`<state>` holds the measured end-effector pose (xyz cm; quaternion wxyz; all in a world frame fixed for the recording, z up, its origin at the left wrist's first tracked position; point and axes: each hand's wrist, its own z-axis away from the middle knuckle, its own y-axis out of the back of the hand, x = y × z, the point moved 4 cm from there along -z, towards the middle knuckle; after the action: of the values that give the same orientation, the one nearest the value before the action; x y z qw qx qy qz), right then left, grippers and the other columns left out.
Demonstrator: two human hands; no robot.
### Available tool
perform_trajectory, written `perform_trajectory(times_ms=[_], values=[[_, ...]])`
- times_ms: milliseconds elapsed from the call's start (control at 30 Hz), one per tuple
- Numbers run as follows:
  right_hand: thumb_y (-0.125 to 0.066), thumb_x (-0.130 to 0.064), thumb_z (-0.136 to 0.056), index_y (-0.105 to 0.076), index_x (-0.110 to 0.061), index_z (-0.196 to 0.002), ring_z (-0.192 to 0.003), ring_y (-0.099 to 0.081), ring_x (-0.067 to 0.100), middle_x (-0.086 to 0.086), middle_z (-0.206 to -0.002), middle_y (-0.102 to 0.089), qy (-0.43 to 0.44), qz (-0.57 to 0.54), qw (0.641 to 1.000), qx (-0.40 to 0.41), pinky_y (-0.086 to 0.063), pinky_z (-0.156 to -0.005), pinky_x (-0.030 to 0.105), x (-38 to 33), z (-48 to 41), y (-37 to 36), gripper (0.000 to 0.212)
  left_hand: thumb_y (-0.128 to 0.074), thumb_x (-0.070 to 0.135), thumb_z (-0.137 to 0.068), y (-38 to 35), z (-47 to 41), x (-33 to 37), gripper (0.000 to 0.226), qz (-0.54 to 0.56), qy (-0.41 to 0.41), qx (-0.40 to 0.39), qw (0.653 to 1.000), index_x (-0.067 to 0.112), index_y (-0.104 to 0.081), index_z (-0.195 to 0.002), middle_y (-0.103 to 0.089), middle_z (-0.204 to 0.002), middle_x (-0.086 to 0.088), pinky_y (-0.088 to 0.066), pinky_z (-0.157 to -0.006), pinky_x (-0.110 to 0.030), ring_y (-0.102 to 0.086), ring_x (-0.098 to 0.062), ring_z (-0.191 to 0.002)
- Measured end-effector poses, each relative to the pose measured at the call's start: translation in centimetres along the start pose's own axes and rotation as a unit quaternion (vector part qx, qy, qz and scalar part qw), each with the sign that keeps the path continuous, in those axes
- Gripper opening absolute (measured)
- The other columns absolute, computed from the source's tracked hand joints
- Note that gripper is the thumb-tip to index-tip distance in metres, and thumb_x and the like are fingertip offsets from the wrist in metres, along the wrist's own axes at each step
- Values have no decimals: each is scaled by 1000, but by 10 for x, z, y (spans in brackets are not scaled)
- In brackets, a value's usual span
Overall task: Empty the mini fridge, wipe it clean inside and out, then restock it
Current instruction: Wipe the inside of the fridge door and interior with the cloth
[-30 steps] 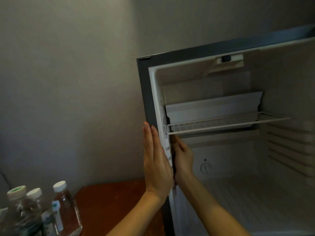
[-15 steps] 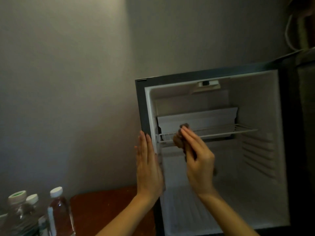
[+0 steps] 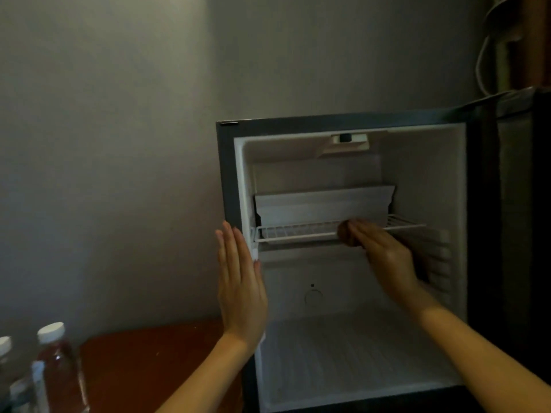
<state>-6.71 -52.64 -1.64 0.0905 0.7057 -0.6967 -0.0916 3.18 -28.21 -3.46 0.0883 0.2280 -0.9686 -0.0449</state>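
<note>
The mini fridge (image 3: pixel 423 189) stands open, its white inside holding nothing but fittings. A white wire shelf (image 3: pixel 295 231) crosses it under a white plastic flap (image 3: pixel 322 204). My left hand (image 3: pixel 241 281) lies flat, fingers straight, against the fridge's left front edge. My right hand (image 3: pixel 384 254) reaches inside to the shelf's front rail. It pinches a small brownish cloth (image 3: pixel 344 234) against the rail, with the fingers laid over it. Most of the cloth is hidden under the fingers.
Clear bottles with white caps (image 3: pixel 56 362) stand at the lower left beside a red-brown tabletop (image 3: pixel 149 368). The dark fridge door (image 3: pixel 521 234) hangs open at the right. A cable (image 3: pixel 481 55) loops down the wall above it.
My right hand moved from the fridge's left inner wall up to the wire shelf, then slid right along its front rail with the cloth. My left hand stayed on the fridge edge.
</note>
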Motion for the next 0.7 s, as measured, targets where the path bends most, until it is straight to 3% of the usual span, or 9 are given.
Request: perform_trajectory(times_ms=[133, 233, 300, 400, 500, 633, 700], values=[[-48, 15, -87, -59, 6, -124, -120, -55, 28, 19, -131, -56, -72, 22, 995, 62, -32, -113, 25, 37, 13, 20, 40, -35, 22, -99, 1, 0, 0, 74, 7, 6, -2, 1000, 19, 16, -151, 18, -160, 3, 5, -117, -17, 9, -18, -148], [-34, 5, -87, -58, 4, -123, -118, -56, 32, 18, -130, -56, -92, 25, 992, 79, -31, -113, 23, 40, 13, 28, 43, -39, 18, -97, 0, 1, 0, 76, -8, 2, 9, 1000, 15, 14, -152, 15, -161, -1, 5, -116, -15, 7, -21, -148], [-38, 6, -87, -60, 2, -121, -116, -58, 34, 13, -127, -57, -102, 20, 990, 90, -29, -113, 19, 25, 10, 24, 41, -39, 18, -97, -2, 0, -1, 76, -18, 2, 10, 1000, 13, 13, -152, 13, -161, -3, 4, -118, -18, 6, -23, -148], [-39, -7, -89, -64, 1, -118, -114, -60, 33, 16, -123, -62, -56, -4, 998, 43, -26, -112, 19, -37, -3, -9, 40, -35, 20, -98, -3, 2, -1, 74, -13, -1, 18, 1000, 14, 15, -152, 14, -161, -2, 1, -119, -25, 5, -23, -149], [-48, -15, -88, -66, -6, -119, -116, -58, 21, 9, -120, -66, 19, -70, 997, -35, -23, -113, 13, -116, -26, -49, 37, -35, 21, -99, -3, 1, -2, 72, -39, -9, 18, 999, 11, 12, -152, 11, -161, -5, -7, -120, -30, 2, -25, -149], [-84, -15, -66, -67, -10, -119, -107, -64, 17, 5, -117, -68, 62, -106, 985, -124, -47, -100, 26, -142, -39, -72, 56, -37, 16, -102, -4, -1, -8, 63, 28, 25, 17, 999, 10, -2, -154, 5, -162, 1, 0, -119, -22, 3, -12, -148], [-72, -12, -83, -68, -16, -115, -98, -63, 10, 0, -109, -69, -1, -161, 981, -109, -52, -89, 25, -136, -43, -63, 32, -28, 26, -105, 1, -1, -6, 61, 42, 8, -8, 999, 17, 7, -154, 11, -161, 4, 4, -117, -17, 8, -12, -148]])
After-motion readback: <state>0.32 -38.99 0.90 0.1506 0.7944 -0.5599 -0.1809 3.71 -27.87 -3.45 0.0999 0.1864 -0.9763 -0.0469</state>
